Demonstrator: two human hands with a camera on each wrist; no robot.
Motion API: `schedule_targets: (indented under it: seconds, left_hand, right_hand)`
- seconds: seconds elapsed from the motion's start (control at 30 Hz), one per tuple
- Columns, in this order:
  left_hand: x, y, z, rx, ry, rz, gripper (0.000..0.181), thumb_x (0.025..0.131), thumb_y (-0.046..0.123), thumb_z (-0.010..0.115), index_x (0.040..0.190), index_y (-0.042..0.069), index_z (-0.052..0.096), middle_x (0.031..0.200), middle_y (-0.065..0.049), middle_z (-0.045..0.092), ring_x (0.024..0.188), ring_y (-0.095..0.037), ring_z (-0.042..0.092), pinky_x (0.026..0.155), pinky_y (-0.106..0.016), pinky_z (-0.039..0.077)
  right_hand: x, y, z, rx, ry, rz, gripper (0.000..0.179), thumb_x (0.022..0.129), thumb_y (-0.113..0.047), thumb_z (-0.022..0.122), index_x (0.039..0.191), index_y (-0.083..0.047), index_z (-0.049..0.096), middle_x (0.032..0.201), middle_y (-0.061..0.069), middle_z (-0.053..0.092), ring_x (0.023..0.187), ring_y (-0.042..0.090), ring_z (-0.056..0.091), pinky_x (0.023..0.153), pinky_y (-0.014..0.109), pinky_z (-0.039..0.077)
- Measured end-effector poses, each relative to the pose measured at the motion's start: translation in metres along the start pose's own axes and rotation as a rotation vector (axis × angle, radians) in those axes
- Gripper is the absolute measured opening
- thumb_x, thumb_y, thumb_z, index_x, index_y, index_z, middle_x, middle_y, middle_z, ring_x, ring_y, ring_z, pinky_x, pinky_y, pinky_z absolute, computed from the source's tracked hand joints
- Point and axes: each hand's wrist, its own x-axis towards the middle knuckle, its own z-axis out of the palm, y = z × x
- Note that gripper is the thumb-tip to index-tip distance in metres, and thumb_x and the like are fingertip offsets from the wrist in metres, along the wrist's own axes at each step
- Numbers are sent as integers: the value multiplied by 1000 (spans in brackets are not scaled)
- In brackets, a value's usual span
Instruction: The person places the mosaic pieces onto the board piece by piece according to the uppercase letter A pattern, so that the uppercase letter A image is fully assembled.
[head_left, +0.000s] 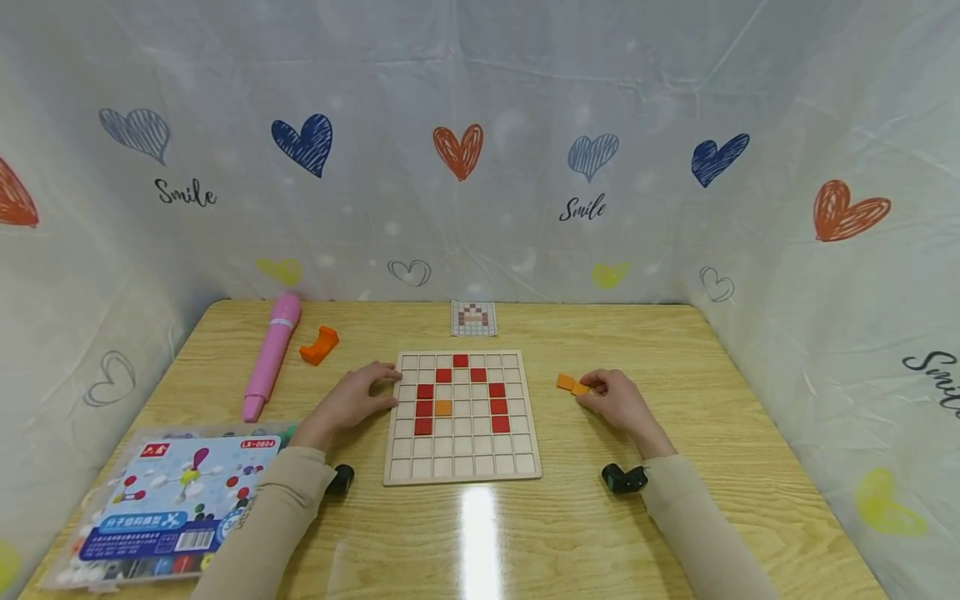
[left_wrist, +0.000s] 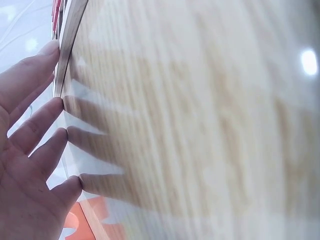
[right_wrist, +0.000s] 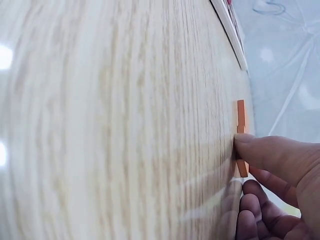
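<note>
A square wooden grid board [head_left: 463,468] lies mid-table, with several red tiles [head_left: 424,408] set in an arch-like pattern. One orange tile [head_left: 443,407] sits in a cell beside the left red column. At the board's left edge, my left hand [head_left: 348,404] rests with its fingers spread and thumb at the rim. To the right of the board, my right hand [head_left: 618,404] pinches an orange square tile [right_wrist: 242,168] by thumb and fingers, low at the tabletop. Another orange tile [head_left: 566,382] lies against it on the side toward the board.
Behind the board lies a small pattern card [head_left: 474,330]. On the left are a pink pen-shaped cylinder [head_left: 272,358], an orange curved block [head_left: 320,345] and a clear box of molecular model parts [head_left: 180,500], partly under the left sleeve. A patterned curtain [head_left: 510,225] encloses the table.
</note>
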Motion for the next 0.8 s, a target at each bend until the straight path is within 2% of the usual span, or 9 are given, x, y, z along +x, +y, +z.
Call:
schedule_targets:
  seconds: [0.17, 0.47, 0.8]
  left_hand:
    - [-1, 0, -1, -7, -4, -14, 42, 96, 15, 68, 134, 1, 59, 152, -23, 46, 148, -49, 24, 120, -67, 12]
    - [1, 0, 0, -10, -11, -29, 43, 96, 16, 68, 136, 2, 59, 154, -22, 45, 149, -48, 24, 121, -66, 12]
    - [1, 0, -1, -11, -13, -41, 42, 96, 17, 68, 135, 3, 59, 155, -21, 44, 149, -47, 24, 121, -66, 11]
  right_hand:
    - [-1, -1, 0, -14, -1, -2, 31, 94, -13, 69, 120, 4, 66, 117, 22, 61, 99, 29, 59, 88, 47, 51]
    - [-1, -5, -1, -4, 1, 53, 33, 96, -18, 68, 123, 1, 65, 118, 19, 66, 102, 30, 63, 89, 45, 54]
    - [-6, -38, 2, 61, 43, 5, 32, 97, -15, 67, 125, 0, 64, 128, 23, 59, 107, 34, 68, 86, 43, 58]
